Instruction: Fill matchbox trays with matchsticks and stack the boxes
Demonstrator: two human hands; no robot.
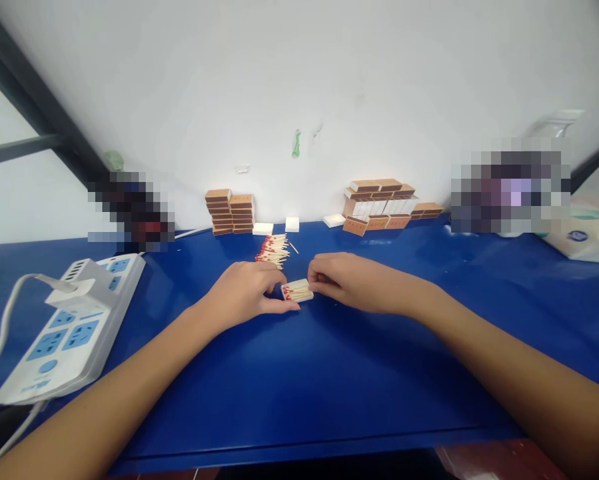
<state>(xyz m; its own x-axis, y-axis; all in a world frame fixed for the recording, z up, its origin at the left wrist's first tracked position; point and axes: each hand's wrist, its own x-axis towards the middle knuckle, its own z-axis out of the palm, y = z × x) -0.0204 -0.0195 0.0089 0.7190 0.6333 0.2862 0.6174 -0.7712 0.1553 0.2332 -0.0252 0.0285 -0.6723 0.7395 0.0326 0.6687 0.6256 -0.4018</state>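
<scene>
A small white matchbox tray [298,291] filled with red-tipped matches lies on the blue table [299,387]. My left hand [246,290] grips its left end, thumb along the near side. My right hand [349,280] pinches its right end with curled fingers. Just behind my left hand lies a loose pile of red-tipped matches [273,251].
A white and blue power strip [74,320] with a plug and cable lies at the left. Against the wall stand two stacks of brown matchboxes [229,212] and a larger heap of matchboxes [384,203], with white empty trays [262,229] between. A plastic bag [586,230] sits at the right.
</scene>
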